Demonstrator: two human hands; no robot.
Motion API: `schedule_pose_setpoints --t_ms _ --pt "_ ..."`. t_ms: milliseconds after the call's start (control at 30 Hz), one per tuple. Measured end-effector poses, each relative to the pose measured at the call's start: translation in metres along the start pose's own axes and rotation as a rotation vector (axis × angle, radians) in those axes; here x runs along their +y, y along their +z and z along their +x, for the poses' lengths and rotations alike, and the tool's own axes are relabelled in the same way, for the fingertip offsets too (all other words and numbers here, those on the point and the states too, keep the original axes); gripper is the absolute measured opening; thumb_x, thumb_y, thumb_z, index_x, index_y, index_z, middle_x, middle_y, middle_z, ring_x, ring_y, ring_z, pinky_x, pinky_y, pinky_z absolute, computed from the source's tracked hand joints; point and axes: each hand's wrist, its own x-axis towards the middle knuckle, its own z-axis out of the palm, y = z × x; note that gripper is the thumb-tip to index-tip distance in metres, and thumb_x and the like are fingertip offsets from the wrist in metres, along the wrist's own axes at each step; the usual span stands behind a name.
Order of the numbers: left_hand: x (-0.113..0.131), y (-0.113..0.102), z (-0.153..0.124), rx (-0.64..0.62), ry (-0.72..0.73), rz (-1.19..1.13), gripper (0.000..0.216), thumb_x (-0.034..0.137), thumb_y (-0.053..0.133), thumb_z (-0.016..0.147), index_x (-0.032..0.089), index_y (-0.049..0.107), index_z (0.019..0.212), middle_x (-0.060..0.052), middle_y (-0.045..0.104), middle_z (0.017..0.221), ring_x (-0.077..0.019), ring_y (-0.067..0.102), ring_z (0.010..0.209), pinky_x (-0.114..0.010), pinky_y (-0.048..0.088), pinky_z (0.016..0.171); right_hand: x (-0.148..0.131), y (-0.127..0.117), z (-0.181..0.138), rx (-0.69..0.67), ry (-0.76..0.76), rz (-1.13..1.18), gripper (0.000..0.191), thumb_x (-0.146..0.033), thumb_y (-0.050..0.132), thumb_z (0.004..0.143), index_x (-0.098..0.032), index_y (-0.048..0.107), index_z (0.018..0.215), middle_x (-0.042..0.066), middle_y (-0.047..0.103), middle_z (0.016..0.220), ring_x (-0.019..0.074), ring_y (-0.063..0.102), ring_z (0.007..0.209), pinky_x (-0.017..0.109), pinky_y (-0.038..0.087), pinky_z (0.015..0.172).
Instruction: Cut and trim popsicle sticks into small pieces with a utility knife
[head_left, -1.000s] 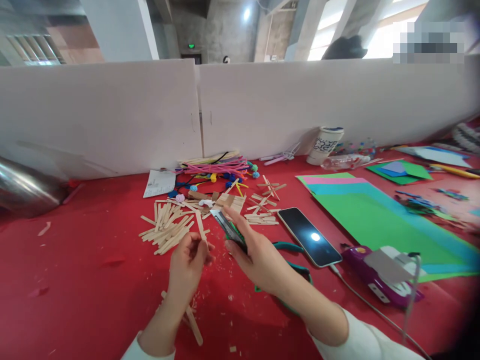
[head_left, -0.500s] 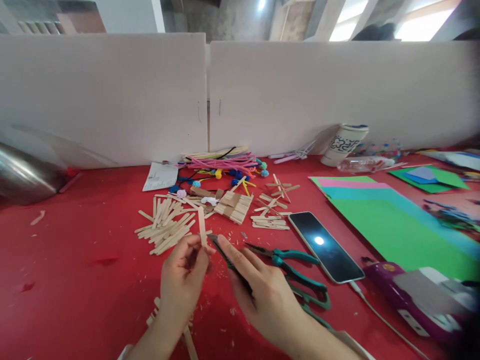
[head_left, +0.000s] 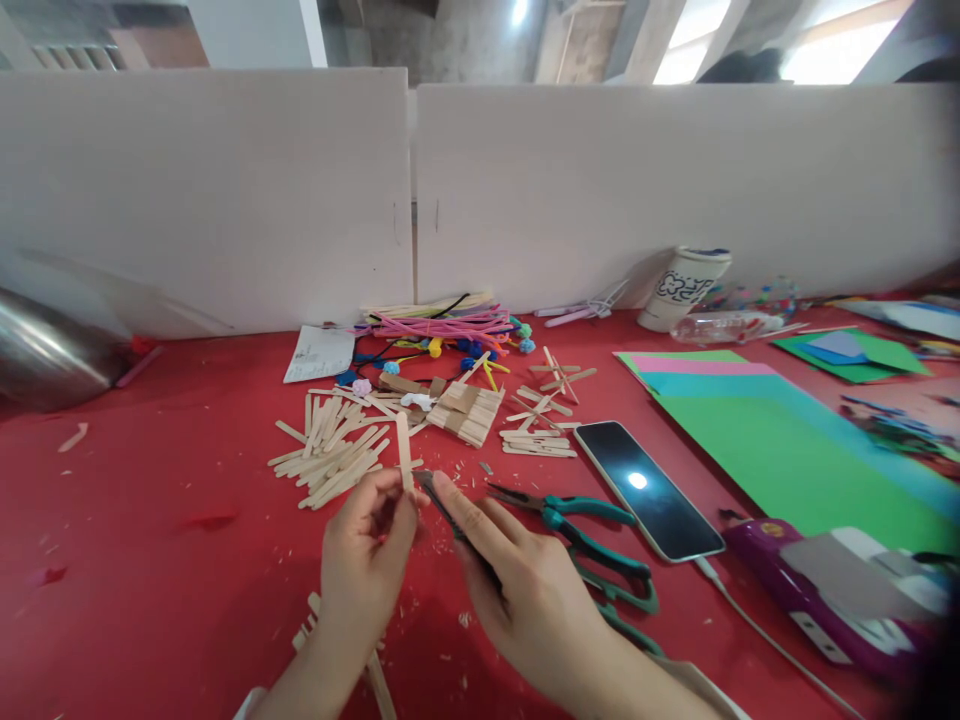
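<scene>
My left hand pinches a single wooden craft stick and holds it upright above the red table. My right hand grips a utility knife, index finger laid along its back, with the blade tip pressed against the lower part of the stick. Wood shavings lie on the cloth below both hands. A heap of loose craft sticks is just beyond my left hand. Glued sticks lie under my left wrist.
Green-handled pliers and a phone on a cable lie right of my hands. A purple glue gun, coloured paper sheets, pipe cleaners, a stick panel, a paper cup and white partition boards surround the area.
A second ago the knife was raised and apart from the stick; it has come down against the stick. The view shifted, uncovering the pliers. In the last half second almost nothing moved.
</scene>
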Motion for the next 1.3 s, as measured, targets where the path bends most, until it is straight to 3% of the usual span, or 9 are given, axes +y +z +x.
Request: schedule_pose_setpoints --t_ms 167,1100,1300 --pt "-0.0056 -0.0016 -0.0004 -0.003 0.032 0.052 0.015 0.033 0.054 0.085 0.019 0.059 0.085 0.002 0.065 0.067 -0.0108 0.062 0.055 -0.018 0.051 0.052 -0.0021 -0.0016 -0.001 0.002 -0.001 0.009 0.052 -0.012 0.031 0.086 -0.011 0.043 0.137 0.011 0.067 0.084 0.0212 0.066 0.058 0.031 0.052 0.044" --pt "-0.0081 -0.0007 -0.0027 -0.019 0.029 0.054 0.015 0.033 0.052 0.087 0.019 0.057 0.086 0.001 0.064 0.072 -0.0126 0.063 0.058 -0.022 0.052 0.055 -0.0045 -0.0025 -0.0022 -0.009 0.004 -0.033 0.051 -0.013 0.029 0.088 -0.01 0.042 0.138 0.01 0.066 0.081 0.0213 0.065 0.055 0.031 0.051 0.041" --pt "-0.0041 -0.0014 -0.0029 0.03 0.121 0.231 0.015 0.033 0.051 0.087 0.02 0.058 0.083 0.002 0.061 0.063 -0.0129 0.061 0.056 -0.021 0.048 0.054 -0.0075 -0.0036 -0.0023 -0.003 0.004 -0.055 0.051 -0.012 0.03 0.087 -0.009 0.043 0.137 0.011 0.067 0.081 0.0213 0.065 0.054 0.031 0.051 0.04"
